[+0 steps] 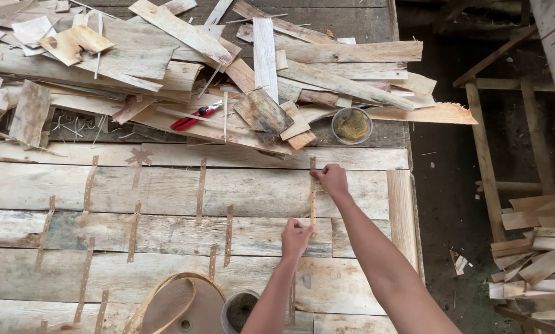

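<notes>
- Head view: left hand (pixel 296 237) pins the near end of a tape strip (pixel 312 198), fingers pressed down; right hand (pixel 332 179) pinches the far end, keeping it flat across a seam between veneer sheets (pixel 166 192) on the worktop (pixel 402 210).
- Strip sits right of centre.
- Far: scrap pile (pixel 166 68), red cutter (pixel 194 117), small bowl (pixel 351 125).
- Near: tape roll (pixel 178 303).

A rough woodworking shop for thin veneer. Scrap veneer sheets (pixel 184 68) pile on a plank workbench (pixel 166 192). More offcuts (pixel 537 247) lie on the dirt floor (pixel 447 154).
</notes>
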